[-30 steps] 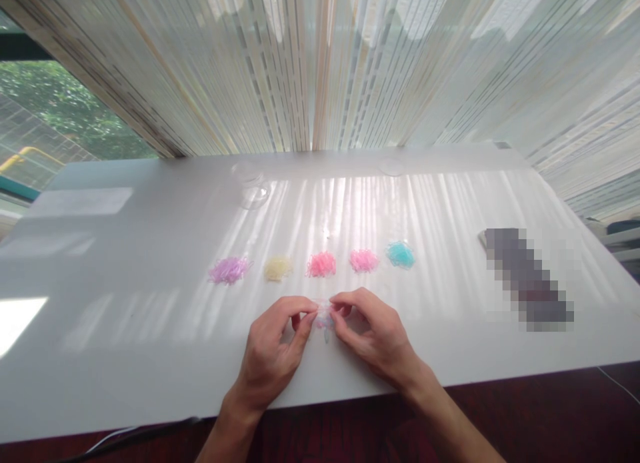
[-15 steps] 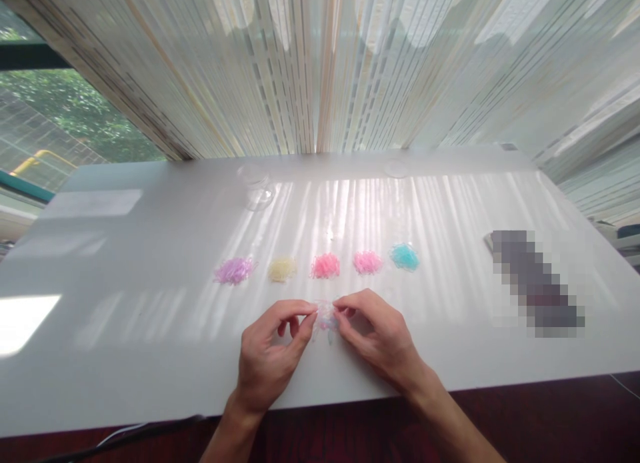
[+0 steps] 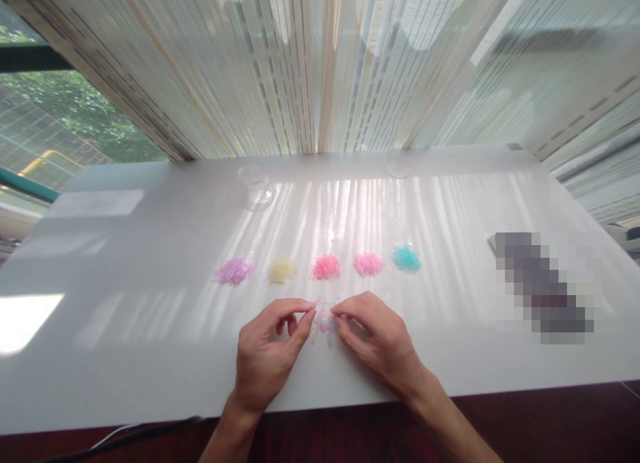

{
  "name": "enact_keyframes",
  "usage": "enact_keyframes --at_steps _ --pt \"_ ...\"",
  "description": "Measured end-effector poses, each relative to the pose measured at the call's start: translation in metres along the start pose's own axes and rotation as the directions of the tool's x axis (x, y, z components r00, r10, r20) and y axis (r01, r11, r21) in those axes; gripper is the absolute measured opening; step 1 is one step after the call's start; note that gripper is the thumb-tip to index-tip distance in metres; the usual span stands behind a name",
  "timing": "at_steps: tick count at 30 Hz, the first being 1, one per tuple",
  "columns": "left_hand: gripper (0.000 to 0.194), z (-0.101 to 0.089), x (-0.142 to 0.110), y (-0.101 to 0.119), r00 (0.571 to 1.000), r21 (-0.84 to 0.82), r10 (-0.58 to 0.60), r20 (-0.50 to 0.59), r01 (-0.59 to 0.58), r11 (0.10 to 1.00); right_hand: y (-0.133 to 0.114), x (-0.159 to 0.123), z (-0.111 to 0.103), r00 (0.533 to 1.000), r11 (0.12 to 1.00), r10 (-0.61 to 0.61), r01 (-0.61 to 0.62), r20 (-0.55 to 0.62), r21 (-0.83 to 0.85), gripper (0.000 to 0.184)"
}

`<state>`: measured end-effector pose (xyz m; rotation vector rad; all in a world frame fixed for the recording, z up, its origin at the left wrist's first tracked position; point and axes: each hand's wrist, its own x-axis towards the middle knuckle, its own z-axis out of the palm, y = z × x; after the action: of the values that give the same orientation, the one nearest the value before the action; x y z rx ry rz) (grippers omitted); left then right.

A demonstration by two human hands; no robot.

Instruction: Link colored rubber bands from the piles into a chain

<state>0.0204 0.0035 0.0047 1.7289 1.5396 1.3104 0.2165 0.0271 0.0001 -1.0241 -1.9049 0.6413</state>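
Observation:
Between my hands lies a small mixed pile of thin, see-through loops [image 3: 325, 320], apparently little elastic bands, in pale pink and blue. My left hand [image 3: 274, 350] is at the pile's left edge, thumb and forefinger pinched together. On the right edge, my right hand [image 3: 377, 340] has its fingertips pinched among the loops. Whatever either pinch holds is too small to make out. Beyond the hands runs a row of sorted piles: purple bands [image 3: 235, 271], yellow bands [image 3: 283, 270], coral bands [image 3: 325, 267], pink bands [image 3: 369, 263] and teal bands [image 3: 407, 258].
A clear container [image 3: 259, 191] stands at the back left of the white table [image 3: 165, 356]. A round clear lid-like piece [image 3: 399, 170] lies at the back. On the right is a blurred-out dark object [image 3: 543, 283]. Striped curtains [image 3: 320, 63] hang behind the table's far edge.
Both hands stay at the mixed pile, with only slight finger shifts; the left fingertips have drawn a little to the left. The camera view has shifted slightly.

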Motion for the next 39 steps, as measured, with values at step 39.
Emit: enact_keyframes --at_steps 39 --pt "0.018 0.053 0.104 0.043 0.924 0.344 0.057 0.378 -0.198 0.918 0.002 -0.019 -0.020 0.988 0.991 0.112 -0.104 -0.102 0.085 0.024"
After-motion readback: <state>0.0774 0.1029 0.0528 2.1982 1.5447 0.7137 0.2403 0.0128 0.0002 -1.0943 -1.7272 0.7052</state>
